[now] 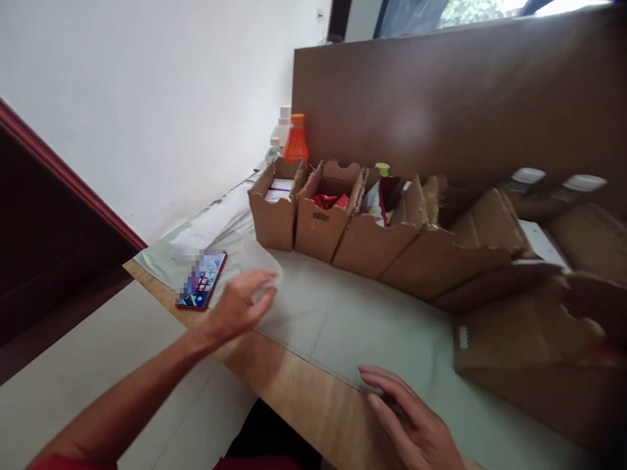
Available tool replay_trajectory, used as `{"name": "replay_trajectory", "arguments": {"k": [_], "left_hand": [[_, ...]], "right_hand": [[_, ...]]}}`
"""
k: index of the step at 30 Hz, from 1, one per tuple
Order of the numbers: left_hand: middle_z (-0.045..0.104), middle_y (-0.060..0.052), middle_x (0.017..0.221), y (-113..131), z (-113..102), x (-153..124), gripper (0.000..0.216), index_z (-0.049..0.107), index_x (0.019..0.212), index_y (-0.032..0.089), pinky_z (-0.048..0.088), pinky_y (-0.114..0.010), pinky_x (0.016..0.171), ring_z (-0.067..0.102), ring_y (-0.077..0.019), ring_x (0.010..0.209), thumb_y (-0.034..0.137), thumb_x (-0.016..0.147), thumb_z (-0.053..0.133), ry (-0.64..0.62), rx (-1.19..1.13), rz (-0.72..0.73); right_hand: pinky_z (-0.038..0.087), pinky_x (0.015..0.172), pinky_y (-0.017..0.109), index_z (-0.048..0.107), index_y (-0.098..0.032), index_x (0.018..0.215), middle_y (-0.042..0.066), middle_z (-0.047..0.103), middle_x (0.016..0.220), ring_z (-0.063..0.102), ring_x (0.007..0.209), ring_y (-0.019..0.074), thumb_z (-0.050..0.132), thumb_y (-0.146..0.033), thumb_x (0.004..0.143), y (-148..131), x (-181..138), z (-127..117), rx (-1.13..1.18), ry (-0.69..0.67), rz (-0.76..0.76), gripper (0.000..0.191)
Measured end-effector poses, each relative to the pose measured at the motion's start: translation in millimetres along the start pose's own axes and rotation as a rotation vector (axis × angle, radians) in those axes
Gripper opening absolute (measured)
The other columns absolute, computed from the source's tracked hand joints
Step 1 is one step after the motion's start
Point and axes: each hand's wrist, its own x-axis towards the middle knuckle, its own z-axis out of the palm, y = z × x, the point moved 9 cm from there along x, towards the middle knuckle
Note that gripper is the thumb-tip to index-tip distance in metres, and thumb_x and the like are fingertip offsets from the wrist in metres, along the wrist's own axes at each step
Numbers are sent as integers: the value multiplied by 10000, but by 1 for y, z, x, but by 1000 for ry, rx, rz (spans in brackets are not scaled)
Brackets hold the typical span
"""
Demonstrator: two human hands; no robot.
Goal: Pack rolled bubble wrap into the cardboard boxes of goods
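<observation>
Left hand (245, 297): arm extended, fingers pinching translucent plastic piece (259, 256). Right hand (411, 421): open, fingers loosely curved, at tabletop (289, 369) edge.

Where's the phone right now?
In the head view, the phone lies screen up left of centre, near the table's wooden edge. It is just left of the left hand, with the leftmost cardboard box farther right.

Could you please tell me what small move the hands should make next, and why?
I would probably bring the right hand over to the translucent plastic: the left hand appears to pinch it, while the right looks empty and open.
</observation>
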Motion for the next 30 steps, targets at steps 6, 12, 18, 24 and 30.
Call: {"name": "replay_trajectory", "arguments": {"k": [6,12,18,24,30], "left_hand": [[801,-67,1085,122,118,-57,153,711,964,184,602,-335,889,751,-208,967,126,890,591,-247,-301,254],[681,-137,1358,159,134,-97,507,641,1268,154,511,-488,1107,618,-303,1260,224,788,789,-577,-383,317],[616,-155,1443,138,108,-117,494,587,1316,186,500,-545,1119,514,-324,1393,187,836,705,-517,-225,362],[600,-155,1471,132,123,-135,549,573,1351,192,498,-582,1124,493,-343,1420,105,817,664,-536,-132,435],[659,-146,1401,130,118,-130,625,520,1431,199,560,-504,1071,607,-325,1313,151,824,659,-419,-174,429]], "right_hand": [[615,909,291,596,-300,1337,56,709,1278,715,1108,191,538,-182,992,2,-23,-18,-121,53,16,369],[537,1072,447,457,-242,1489,124,589,1463,563,1350,256,532,-153,956,10,-81,-32,-393,17,-21,545],[534,1029,466,600,-217,1278,144,587,1443,549,1327,268,473,-52,933,-3,-60,-25,-415,-14,-86,404],[450,1121,553,610,-214,1338,132,554,1511,460,1430,316,527,-39,860,-6,-62,4,-380,-340,-133,516],[504,1065,489,693,-245,1180,90,701,1327,596,1298,266,549,-99,970,-10,-62,7,-247,-126,-75,294]]}}
